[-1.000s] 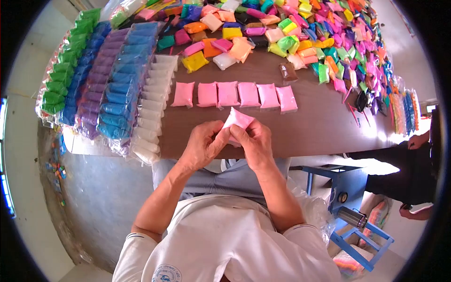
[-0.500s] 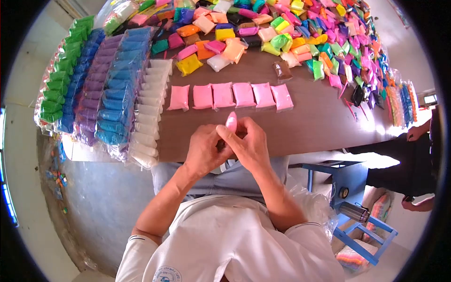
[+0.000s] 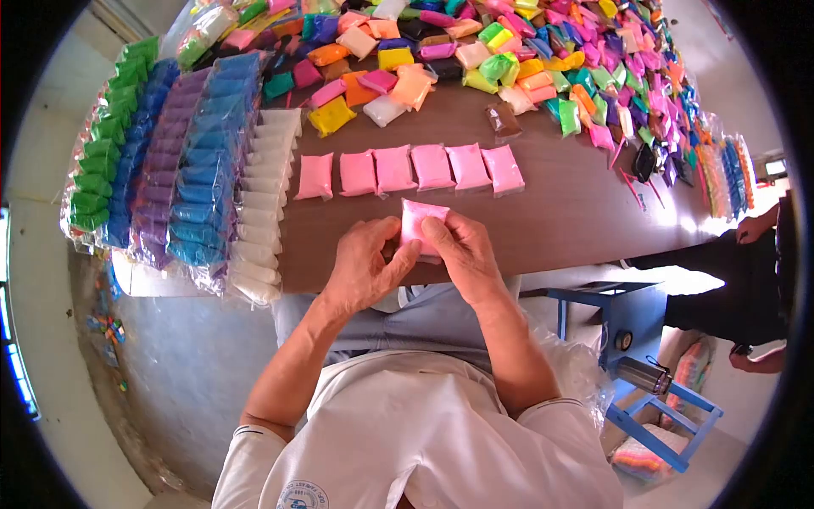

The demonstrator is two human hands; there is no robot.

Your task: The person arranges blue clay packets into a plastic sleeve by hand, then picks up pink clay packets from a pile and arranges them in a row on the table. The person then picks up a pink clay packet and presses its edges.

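Between my two hands is a small pink packet [image 3: 415, 219] in clear wrap, its flat face turned up. My left hand [image 3: 366, 261] grips its left side and lower corner, with the thumb on the near edge. My right hand [image 3: 465, 254] holds the right side, thumb pressed on the face. Just beyond the hands, several similar pink packets lie side by side in a row on the brown table, among them one at the left end [image 3: 316, 176] and one at the right end [image 3: 504, 169].
Bagged rows of green [image 3: 102, 153], blue [image 3: 203, 187] and white packets [image 3: 259, 212] stand at the left. A mixed heap of coloured packets [image 3: 509, 59] covers the table's far side. A blue stool [image 3: 632, 322] with a metal flask [image 3: 642, 375] is at the right, near another person [image 3: 721, 288].
The pink packet was edge-on between my fingers and now shows its broad face. My hands have turned it and spread slightly apart.
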